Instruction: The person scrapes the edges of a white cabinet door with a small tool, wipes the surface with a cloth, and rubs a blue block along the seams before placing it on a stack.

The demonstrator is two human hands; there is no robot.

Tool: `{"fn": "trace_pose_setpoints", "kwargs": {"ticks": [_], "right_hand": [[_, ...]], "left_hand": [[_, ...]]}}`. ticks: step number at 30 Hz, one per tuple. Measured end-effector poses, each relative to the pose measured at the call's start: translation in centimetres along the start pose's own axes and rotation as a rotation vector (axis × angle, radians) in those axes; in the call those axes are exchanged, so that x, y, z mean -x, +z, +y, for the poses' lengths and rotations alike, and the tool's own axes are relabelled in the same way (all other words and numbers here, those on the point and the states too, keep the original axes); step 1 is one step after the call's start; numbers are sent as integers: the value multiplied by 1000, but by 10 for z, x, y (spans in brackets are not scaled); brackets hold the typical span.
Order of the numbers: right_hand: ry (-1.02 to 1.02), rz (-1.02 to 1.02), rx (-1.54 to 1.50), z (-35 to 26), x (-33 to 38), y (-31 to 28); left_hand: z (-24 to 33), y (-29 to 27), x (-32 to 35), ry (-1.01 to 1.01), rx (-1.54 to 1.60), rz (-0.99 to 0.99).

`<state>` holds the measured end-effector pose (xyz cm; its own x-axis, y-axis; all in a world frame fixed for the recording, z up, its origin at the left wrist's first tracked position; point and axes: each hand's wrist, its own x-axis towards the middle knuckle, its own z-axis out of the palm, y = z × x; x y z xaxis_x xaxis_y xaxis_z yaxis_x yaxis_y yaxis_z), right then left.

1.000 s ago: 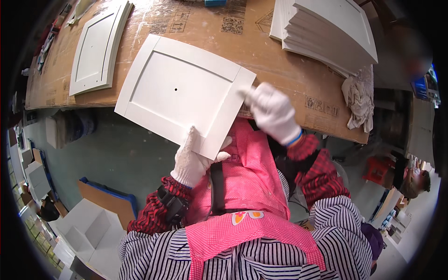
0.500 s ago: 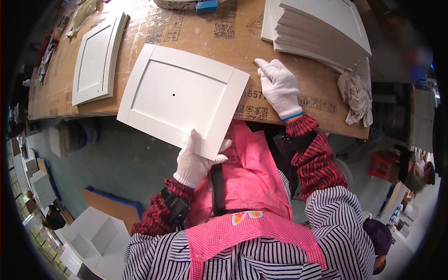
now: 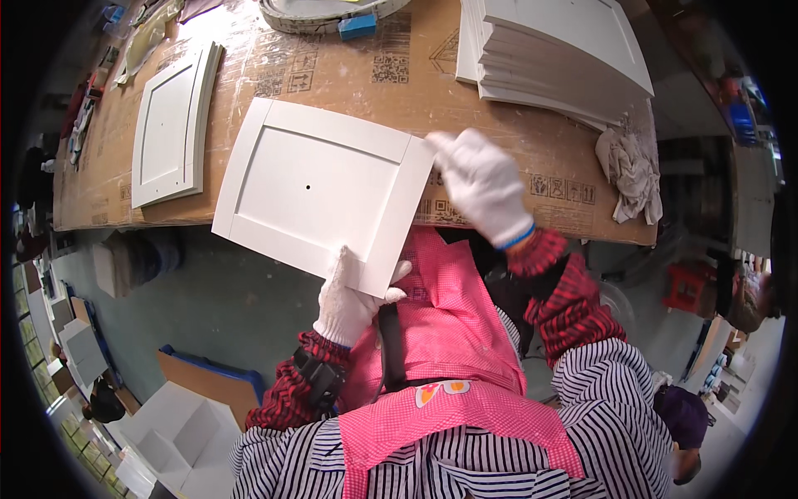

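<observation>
A white cabinet door panel (image 3: 312, 200) with a recessed centre and one small dark hole is tilted in front of me, partly over the table's front edge. My left hand (image 3: 349, 303), in a white knit glove, grips its lower right corner, with fingers on the face and the thumb at the side. My right hand (image 3: 482, 183), gloved likewise, is at the panel's upper right corner, its fingertips at the edge. Its fingers are drawn together and blurred by motion; anything pinched in them is hidden.
The table (image 3: 332, 79) is covered with brown cardboard. At the left lie similar white panels (image 3: 170, 125); a tall stack of white panels (image 3: 565, 58) is at the back right. A crumpled cloth (image 3: 629, 175) hangs by the right edge. A blue block (image 3: 357, 27) sits at the back.
My right hand has moved left to the panel's upper right corner from a spot just right of it. The panel has shifted slightly down, still in my left hand.
</observation>
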<state>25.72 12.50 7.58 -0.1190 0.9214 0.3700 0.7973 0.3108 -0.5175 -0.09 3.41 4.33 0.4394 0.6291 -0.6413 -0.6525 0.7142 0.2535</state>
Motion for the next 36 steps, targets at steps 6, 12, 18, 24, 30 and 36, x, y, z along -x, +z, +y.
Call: {"fn": "trace_pose_setpoints", "kwargs": {"ticks": [6,12,18,24,30,36], "right_hand": [[-3,-35,75,16,9,5],[236,148,-29,69,29,-12],[387,197,-48,49,44,-16],[278,222,-13,34,48,-12],[20,-189,-205,-67,41,11],[-163,-410,-112,-76,53,34]], "left_hand": [[3,-12,8,3,-81,-89],[22,-36,17,-89,-304,-180],[100,-116,12,170,-195,-410],[24,-45,-7,286,-255,-15],[-14,-31,-50,167,-293,-205],[-13,-34,1,207,-424,-56]]}}
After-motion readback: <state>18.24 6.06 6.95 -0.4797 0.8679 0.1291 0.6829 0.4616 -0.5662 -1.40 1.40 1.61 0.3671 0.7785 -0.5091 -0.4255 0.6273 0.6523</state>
